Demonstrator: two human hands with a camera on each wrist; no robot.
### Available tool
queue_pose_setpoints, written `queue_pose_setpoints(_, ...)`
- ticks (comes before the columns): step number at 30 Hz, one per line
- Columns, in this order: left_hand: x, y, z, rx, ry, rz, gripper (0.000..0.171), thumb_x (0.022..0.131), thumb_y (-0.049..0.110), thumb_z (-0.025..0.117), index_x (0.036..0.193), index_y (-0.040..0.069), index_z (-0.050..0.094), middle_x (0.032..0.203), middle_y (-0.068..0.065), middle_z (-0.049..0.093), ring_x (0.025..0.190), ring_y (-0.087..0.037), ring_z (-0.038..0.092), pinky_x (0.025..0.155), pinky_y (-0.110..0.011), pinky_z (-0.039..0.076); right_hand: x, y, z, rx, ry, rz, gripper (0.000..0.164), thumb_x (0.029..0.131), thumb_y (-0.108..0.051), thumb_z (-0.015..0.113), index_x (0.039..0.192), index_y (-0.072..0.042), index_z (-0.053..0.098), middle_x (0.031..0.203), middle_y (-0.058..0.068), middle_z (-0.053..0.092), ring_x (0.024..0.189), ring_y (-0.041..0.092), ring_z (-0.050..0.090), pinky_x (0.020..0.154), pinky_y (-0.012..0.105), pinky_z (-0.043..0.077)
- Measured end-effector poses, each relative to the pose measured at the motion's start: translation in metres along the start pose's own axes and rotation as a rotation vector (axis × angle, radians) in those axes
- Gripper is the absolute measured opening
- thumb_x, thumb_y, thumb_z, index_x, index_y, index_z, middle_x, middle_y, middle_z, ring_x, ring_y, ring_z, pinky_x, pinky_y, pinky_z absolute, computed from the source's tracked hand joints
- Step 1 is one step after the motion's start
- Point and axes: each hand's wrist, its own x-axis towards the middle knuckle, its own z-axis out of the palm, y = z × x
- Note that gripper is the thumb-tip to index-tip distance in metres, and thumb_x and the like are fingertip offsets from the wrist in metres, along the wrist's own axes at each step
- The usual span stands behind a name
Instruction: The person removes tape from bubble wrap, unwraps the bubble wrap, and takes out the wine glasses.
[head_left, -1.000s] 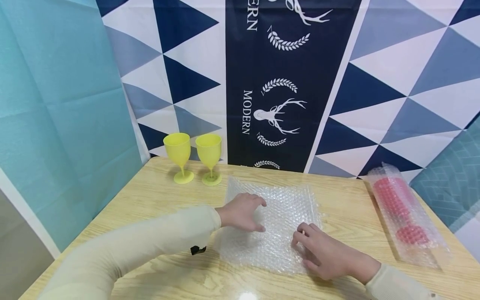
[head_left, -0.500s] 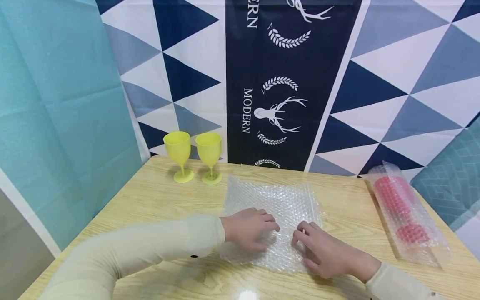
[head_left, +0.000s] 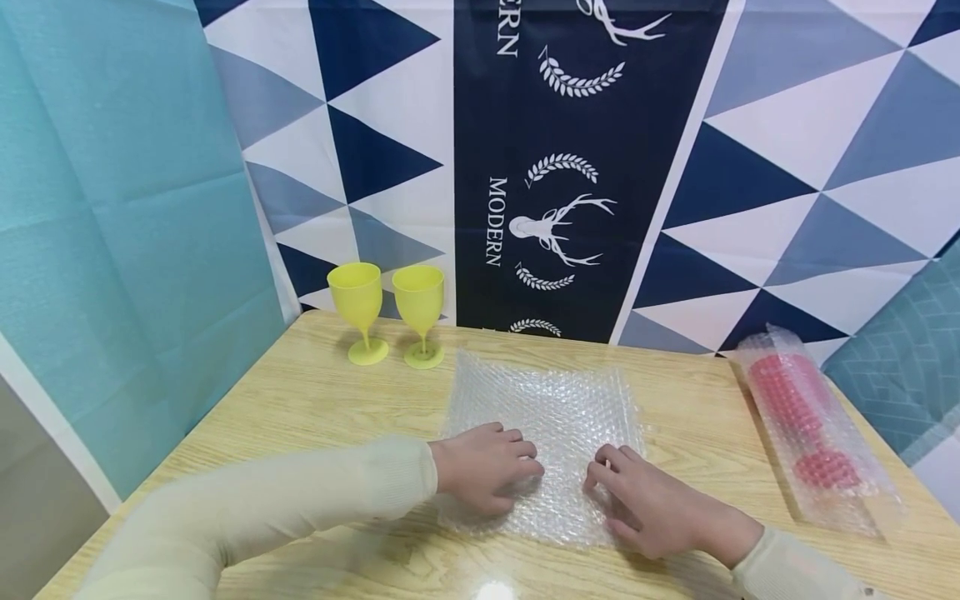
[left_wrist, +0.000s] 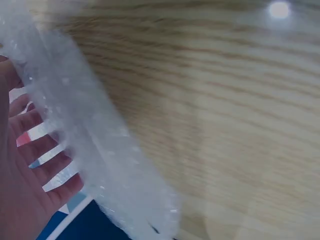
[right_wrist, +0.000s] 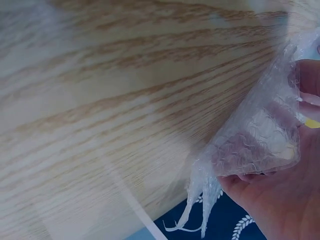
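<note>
A sheet of clear bubble wrap [head_left: 551,408] lies spread on the wooden table. My left hand [head_left: 483,467] rests on its left part, palm down, with the fingers loosely extended. In the left wrist view the fingers of my left hand [left_wrist: 37,150] are spread, with the tips at the sheet. My right hand [head_left: 652,508] rests on the sheet's lower right edge, fingers bent loosely and thumb apart. In the right wrist view the thumb of my right hand [right_wrist: 280,195] shows partly through the clear wrap [right_wrist: 255,140].
Two yellow goblets [head_left: 356,300] stand upright near the table's back left. A pink object wrapped in bubble wrap [head_left: 802,425] lies along the right side. The wooden table [head_left: 315,392] ends at a patterned cloth [head_left: 555,225] behind.
My left hand has moved down toward the near edge of the bubble wrap, then slightly left. My right hand has stayed in place.
</note>
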Motion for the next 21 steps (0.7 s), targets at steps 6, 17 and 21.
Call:
queue_pose_setpoints(6,-0.012,-0.003,0.010,-0.061,0.026,0.000,0.045,0.087,0.046,0.055,0.128,0.030,0.049,0.124,0.009,0.056,0.110,-0.010,0.055,0.084,-0.025,0.049,-0.001,0.001,0.002,0.000,0.008,-0.005,0.035,0.079,-0.019,0.072,0.109,-0.024,0.054,0.108,-0.008,0.046,0.089,0.004,0.038,0.071,0.020,0.041)
queue_pose_setpoints(17,-0.033,-0.011,0.021,-0.090,0.074,0.053,0.043,0.086,0.044,0.055,0.126,0.029,0.050,0.114,0.009,0.057,0.101,-0.008,0.053,0.079,-0.023,0.048,-0.001,0.001,0.002,0.013,0.000,-0.008,0.035,0.080,-0.019,0.071,0.110,-0.023,0.054,0.109,-0.007,0.046,0.089,0.004,0.037,0.070,0.019,0.040)
queue_pose_setpoints(21,-0.040,-0.013,0.022,-0.107,0.073,0.051,0.043,0.086,0.044,0.055,0.126,0.029,0.050,0.114,0.008,0.057,0.101,-0.008,0.052,0.079,-0.022,0.047,-0.001,0.001,0.001,0.017,-0.012,0.004,0.035,0.081,-0.019,0.071,0.111,-0.024,0.054,0.109,-0.007,0.046,0.090,0.005,0.038,0.071,0.021,0.042)
